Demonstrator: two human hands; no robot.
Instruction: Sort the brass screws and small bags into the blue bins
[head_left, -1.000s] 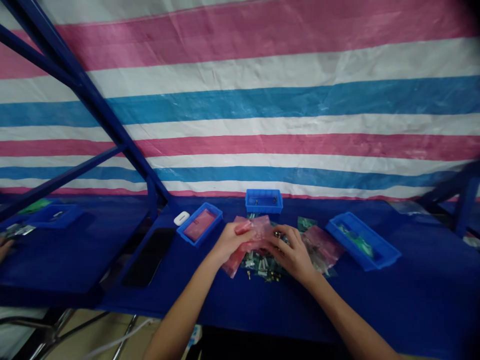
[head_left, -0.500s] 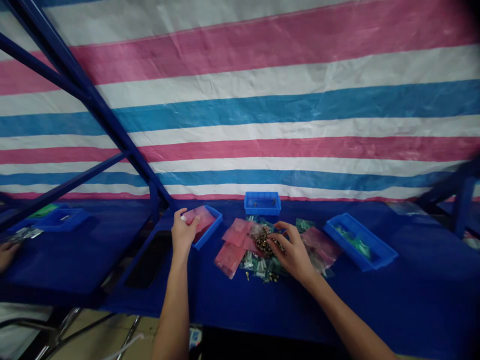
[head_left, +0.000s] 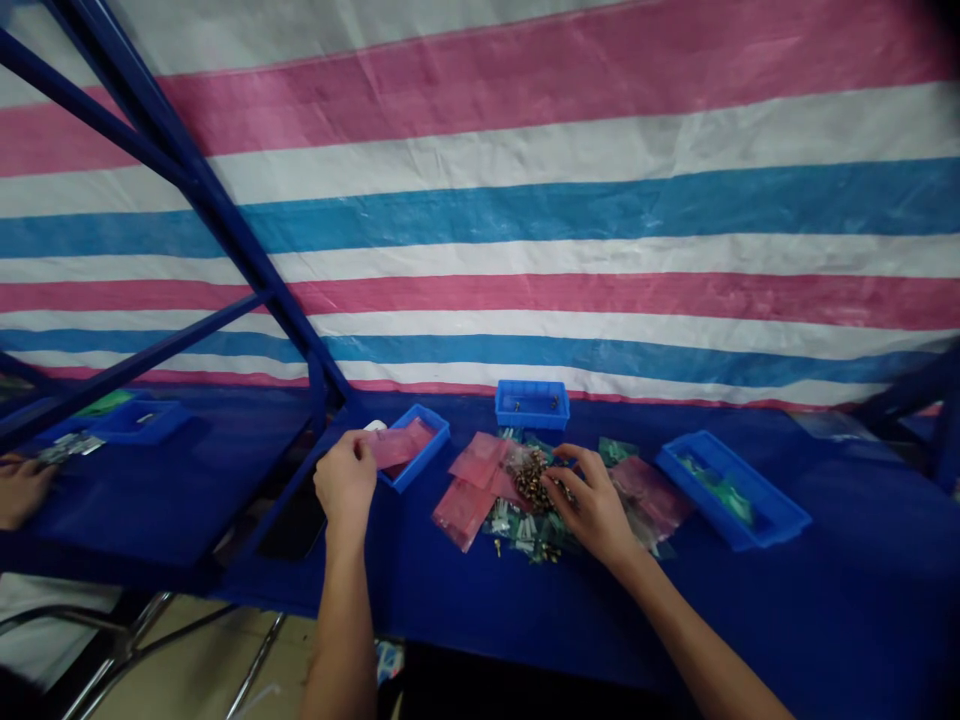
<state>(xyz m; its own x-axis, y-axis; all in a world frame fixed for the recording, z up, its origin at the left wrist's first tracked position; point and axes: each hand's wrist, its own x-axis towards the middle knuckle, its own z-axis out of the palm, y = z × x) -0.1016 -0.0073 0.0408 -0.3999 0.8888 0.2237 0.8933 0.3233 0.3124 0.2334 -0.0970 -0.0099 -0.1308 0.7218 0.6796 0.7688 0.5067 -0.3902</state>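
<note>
My left hand (head_left: 345,478) hangs curled at the near corner of a blue plastic tray (head_left: 431,450), holding nothing I can see. A pink bag (head_left: 401,447) lies in that tray, and a white earbud case (head_left: 375,425) is partly hidden behind my fingers. My right hand (head_left: 592,505) rests at a heap of small brass fittings (head_left: 534,478), its fingers apart and reaching into the heap. Two pink bags (head_left: 463,513) lie left of the heap. Small clear packets (head_left: 517,535) are spread beneath it, and another pink bag (head_left: 651,490) lies under my right wrist's side.
A blue tray (head_left: 532,404) with a few small parts stands at the back. A longer blue tray (head_left: 731,490) holds green packets at right. A black phone (head_left: 294,525) lies left, beyond a blue metal frame (head_left: 315,400). A co-worker's hand (head_left: 22,490) rests at far left.
My left hand has come back from the tray's pink bag, moving nearer and leftward, and no longer lies over the tray. My right hand stays at the brass heap.
</note>
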